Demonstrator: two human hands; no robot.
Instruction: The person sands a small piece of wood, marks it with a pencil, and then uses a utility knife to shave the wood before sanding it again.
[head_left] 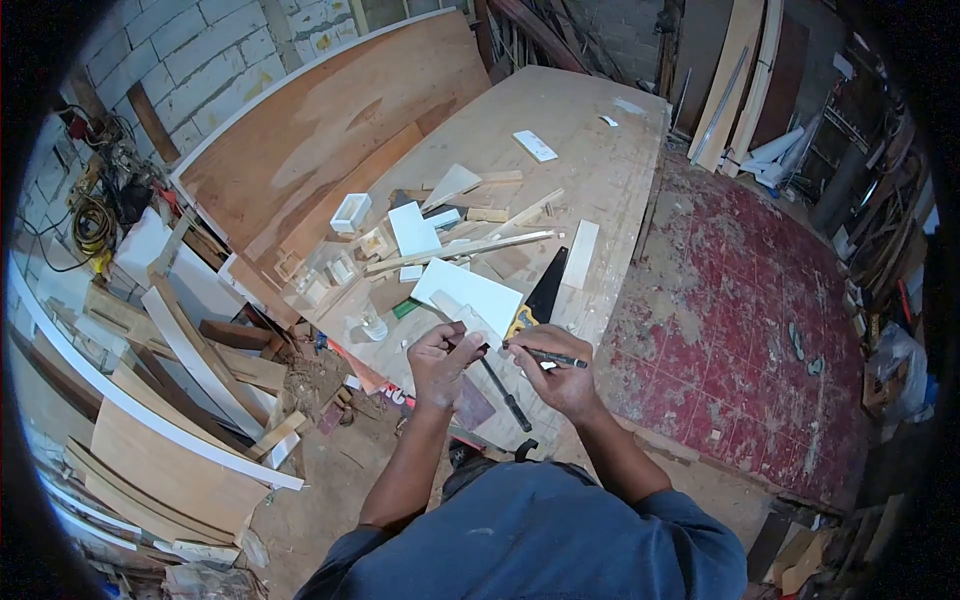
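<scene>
My left hand [442, 362] is closed at the table's near edge, with a small dark thing between thumb and fingers that I cannot make out. Close beside it, my right hand [560, 375] grips a dark pen [552, 357], its tip end pointing left toward the left hand. Just beyond both hands lies a white board [470, 292]. A handsaw [545, 290] with a black blade and yellow handle rests right of the board, its handle near my right fingers. Below and between the hands lies a long, thin tool with a black handle [510, 402].
The wooden table [590, 130] bears several white panels, wood strips [465, 250], a small white box [351, 212] and a white strip [581, 254]. A large plywood panel [340, 130] leans along its left side. Offcuts [205, 350] crowd the floor at left; red tiles [740, 330] lie right.
</scene>
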